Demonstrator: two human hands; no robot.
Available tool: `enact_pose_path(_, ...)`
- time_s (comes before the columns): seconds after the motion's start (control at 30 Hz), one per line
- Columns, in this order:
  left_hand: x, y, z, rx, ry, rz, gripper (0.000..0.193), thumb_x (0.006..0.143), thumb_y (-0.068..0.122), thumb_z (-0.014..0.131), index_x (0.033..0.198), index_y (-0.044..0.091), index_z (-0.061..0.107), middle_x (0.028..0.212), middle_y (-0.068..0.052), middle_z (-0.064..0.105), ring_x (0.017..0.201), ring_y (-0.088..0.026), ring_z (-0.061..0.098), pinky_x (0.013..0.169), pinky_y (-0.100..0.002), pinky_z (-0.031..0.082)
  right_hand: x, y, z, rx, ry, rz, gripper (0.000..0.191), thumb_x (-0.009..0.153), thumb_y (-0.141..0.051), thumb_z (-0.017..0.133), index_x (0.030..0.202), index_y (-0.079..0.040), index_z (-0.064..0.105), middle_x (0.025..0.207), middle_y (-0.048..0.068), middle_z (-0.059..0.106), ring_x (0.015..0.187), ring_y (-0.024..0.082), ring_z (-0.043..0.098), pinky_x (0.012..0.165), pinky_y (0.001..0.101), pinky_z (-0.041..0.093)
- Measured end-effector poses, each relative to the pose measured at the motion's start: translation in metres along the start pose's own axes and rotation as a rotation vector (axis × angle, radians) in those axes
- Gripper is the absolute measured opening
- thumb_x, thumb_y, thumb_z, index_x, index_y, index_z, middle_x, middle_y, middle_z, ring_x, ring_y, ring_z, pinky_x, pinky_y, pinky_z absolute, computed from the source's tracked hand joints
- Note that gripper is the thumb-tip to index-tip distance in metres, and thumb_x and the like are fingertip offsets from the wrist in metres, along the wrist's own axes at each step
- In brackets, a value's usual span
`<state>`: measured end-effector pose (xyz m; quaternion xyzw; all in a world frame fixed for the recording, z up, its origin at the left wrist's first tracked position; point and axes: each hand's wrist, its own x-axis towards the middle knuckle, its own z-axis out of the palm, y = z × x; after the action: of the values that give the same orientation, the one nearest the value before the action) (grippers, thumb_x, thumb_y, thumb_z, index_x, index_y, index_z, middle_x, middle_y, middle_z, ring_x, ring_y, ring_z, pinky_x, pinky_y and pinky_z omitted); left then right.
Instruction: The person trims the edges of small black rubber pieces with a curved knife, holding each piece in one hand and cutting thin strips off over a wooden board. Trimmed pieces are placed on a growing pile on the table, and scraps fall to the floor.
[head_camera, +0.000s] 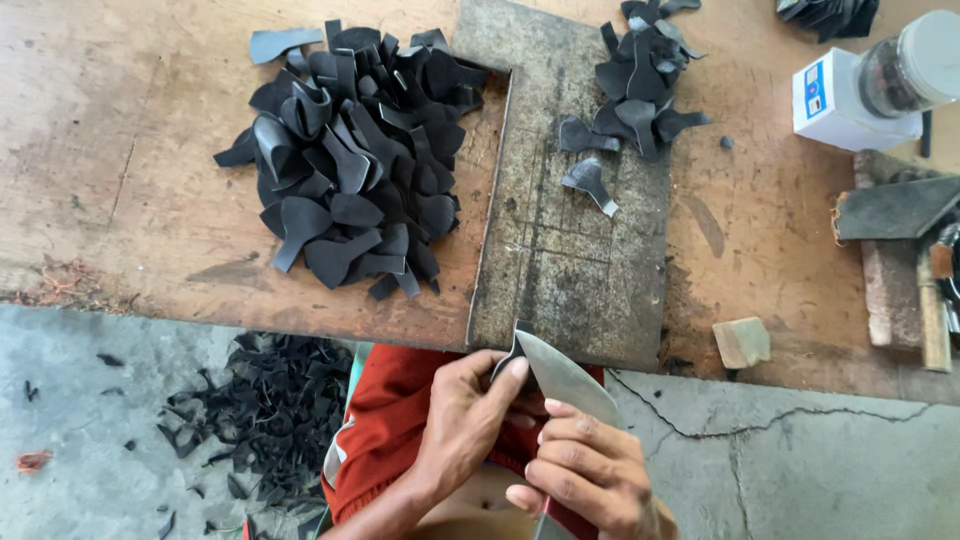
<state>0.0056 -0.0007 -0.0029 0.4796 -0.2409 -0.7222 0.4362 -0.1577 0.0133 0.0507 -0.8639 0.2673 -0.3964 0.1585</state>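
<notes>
Head view: at 6 o'clock, the left hand (465, 420) pinches a small black piece (508, 362) against a wide knife blade (566, 380). The right hand (590, 470) is closed tight around the knife's handle. A big pile of black pieces (350, 160) lies at 11 o'clock, and a small pile (640, 80) at 1 o'clock. It looks like much work is left. Black scraps (270, 410) lie on the floor.

Head camera looks steeply down, close over the workbench (150, 150).
</notes>
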Motion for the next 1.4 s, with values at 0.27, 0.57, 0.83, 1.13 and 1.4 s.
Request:
enact_pose_path(0.27,-0.003,0.003,0.009,0.137,0.094,0.088,0.025,0.099,0.02,0.063,0.089,-0.001,0.072,0.063,0.001,0.065,0.05,-0.004,0.052,0.044,-0.023,0.042,0.004,-0.012,-0.011,0.062,-0.026,0.067,0.021,0.078,-0.013,0.084,0.076,-0.004,0.065,0.08,0.006,0.066,0.088,0.024,0.074,0.099,0.0495,0.06)
enact_pose_path(0.57,0.005,-0.004,0.007,0.182,0.107,0.187,0.026,0.098,0.019,0.065,0.085,-0.002,0.074,0.064,0.0,0.067,0.055,-0.003,0.055,0.048,-0.022,0.044,0.003,-0.012,-0.008,0.027,-0.061,0.023,0.025,0.08,-0.011,0.087,0.075,-0.005,0.063,0.078,0.004,0.062,0.085,0.022,0.072,0.101,0.0494,0.059)
enact_pose_path(0.83,0.008,-0.005,0.003,0.171,0.07,0.167,0.026,0.098,0.019,0.065,0.086,-0.002,0.075,0.063,0.002,0.065,0.055,-0.002,0.053,0.048,-0.022,0.043,0.014,-0.018,-0.01,0.056,-0.047,0.113,0.02,0.077,-0.004,0.083,0.076,-0.005,0.063,0.077,0.004,0.061,0.08,0.02,0.071,0.098,0.0463,0.06)
enact_pose_path(1.13,0.015,-0.018,-0.012,0.164,-0.055,0.288,0.021,0.099,0.008,0.061,0.086,-0.004,0.072,0.071,0.002,0.068,0.065,-0.001,0.055,0.056,-0.023,0.049,0.021,0.007,0.01,0.165,-0.021,0.022,0.019,0.082,-0.005,0.082,0.078,-0.004,0.063,0.079,0.005,0.062,0.081,0.023,0.071,0.099,0.0473,0.061)
enact_pose_path(1.4,0.012,-0.022,-0.002,-0.146,0.015,0.126,0.024,0.102,0.011,0.063,0.09,-0.006,0.073,0.074,0.001,0.068,0.062,-0.002,0.052,0.05,-0.023,0.041,0.017,0.014,0.008,0.167,-0.066,-0.054,0.018,0.084,-0.007,0.08,0.079,-0.002,0.063,0.082,0.007,0.063,0.083,0.026,0.072,0.1,0.0514,0.059)
